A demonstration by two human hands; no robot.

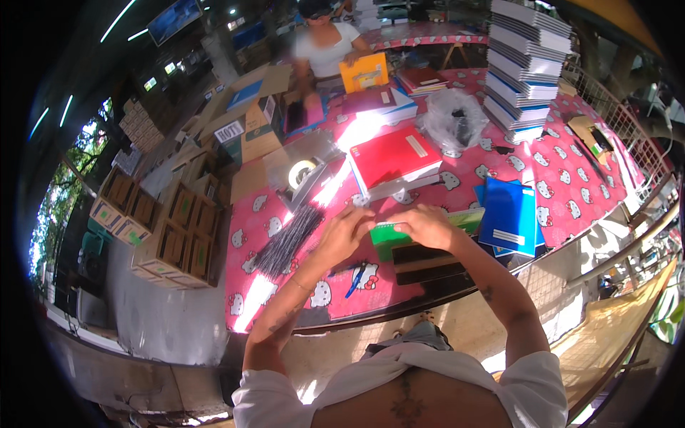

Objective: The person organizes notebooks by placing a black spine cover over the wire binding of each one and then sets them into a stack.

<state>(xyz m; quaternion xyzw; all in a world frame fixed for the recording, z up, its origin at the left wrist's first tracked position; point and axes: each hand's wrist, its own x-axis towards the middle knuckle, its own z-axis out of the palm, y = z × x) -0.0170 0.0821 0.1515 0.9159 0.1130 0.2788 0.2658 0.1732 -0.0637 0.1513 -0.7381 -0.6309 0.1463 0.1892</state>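
Note:
A green notebook (386, 249) lies in front of me at the table's near side, with a row of small marks along its far edge. My right hand (428, 227) is closed over that edge, its thumb on the green cover. At the notebook's left far corner, my left hand (346, 232) has its fingers pinched together; what is between them is too small to tell. Under the notebook's right part sits a dark block with a brown strip (428, 265). A bundle of thin black strands (289, 241) lies left of my left hand, and a blue pen-like tool (353, 282) lies nearer me.
A stack of red notebooks (394, 160) stands just beyond my hands. Blue notebooks (509, 214) lie to the right, before a tall notebook pile (524, 71). Farther off are a clear plastic bag (453, 121), a tape roll (302, 172), cardboard boxes (258, 132) and a person holding a yellow notebook (364, 72).

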